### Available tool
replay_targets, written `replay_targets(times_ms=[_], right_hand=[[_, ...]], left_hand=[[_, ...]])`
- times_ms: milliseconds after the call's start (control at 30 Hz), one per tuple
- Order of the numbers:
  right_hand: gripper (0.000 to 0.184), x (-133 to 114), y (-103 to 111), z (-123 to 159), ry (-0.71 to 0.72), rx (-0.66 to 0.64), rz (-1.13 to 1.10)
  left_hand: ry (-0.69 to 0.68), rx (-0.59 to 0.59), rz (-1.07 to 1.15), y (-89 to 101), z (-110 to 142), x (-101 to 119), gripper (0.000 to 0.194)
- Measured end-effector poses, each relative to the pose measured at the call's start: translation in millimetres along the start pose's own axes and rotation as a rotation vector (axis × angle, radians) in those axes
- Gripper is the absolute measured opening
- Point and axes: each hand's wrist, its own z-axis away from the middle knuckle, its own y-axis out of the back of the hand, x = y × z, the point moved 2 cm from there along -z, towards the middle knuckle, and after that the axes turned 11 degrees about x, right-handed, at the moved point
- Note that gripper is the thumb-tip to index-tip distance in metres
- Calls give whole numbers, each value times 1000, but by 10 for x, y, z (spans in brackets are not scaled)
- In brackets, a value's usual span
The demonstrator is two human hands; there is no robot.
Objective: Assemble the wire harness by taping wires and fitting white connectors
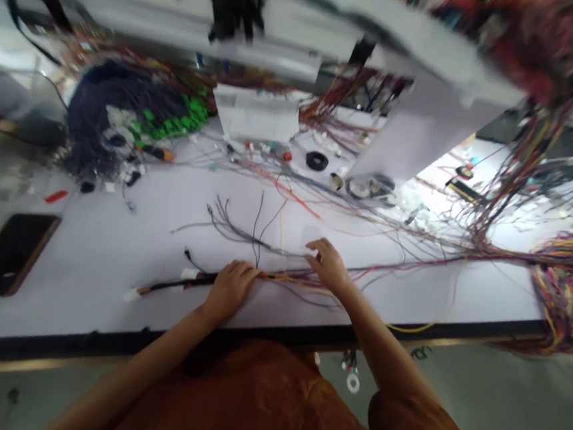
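Beyond the white work table [103, 246], we see a long grey metal rack [183, 25] only as a blur, and tiny red-and-blue connectors [267, 150] too small to tell. At the table's right end, the picture's edge cuts off a thick multicoloured wire hank [567, 300]; the person's left hand [230, 290] hides part of a black wire bundle [175, 282].

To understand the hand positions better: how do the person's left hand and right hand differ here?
The left hand lies low over the black-sleeved wire bundle, while the right hand sits farther along, at the thin coloured wires. The left hand is nearer the table edge than the right. The right hand's fingers are curled and raised more than the left hand's. Both are bare, palm down over the same bundle.
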Motion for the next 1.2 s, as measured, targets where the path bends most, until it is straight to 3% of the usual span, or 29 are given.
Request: replay_targets(times_ms=[133, 300, 467, 600, 700, 833, 967, 1100, 1200], right_hand=[[13, -152, 21, -63, 41, -62, -113], [12, -532, 97, -263, 111, -132, -223], [12, -919, 626, -574, 243, -35, -298], [15, -1039, 1043, -797, 290, 78, -290], [16, -1007, 1134, -884, 293, 125, -260], [18, -683, 976, -1007, 201, 55, -166], [14, 67, 882, -1134, -109, 67, 210], [30, 863, 1110, -1085, -376, 227, 451], [35, 1227, 1298, -1019, -454, 245, 565]], left_hand=[[17, 67, -32, -109, 26, -44, 26], [83, 126, 47, -250, 95, -187, 28], [59, 310, 26, -339, 172, -222, 41], [46, 286, 41, -339, 176, -197, 38], [7, 290, 36, -308, 171, -194, 36], [-39, 276, 22, -238, 150, -200, 32], [-45, 156, -25, -119, 97, -167, 33], [-44, 64, -38, -42, 79, -129, 35], [-41, 58, 6, -35, 89, -116, 36]])
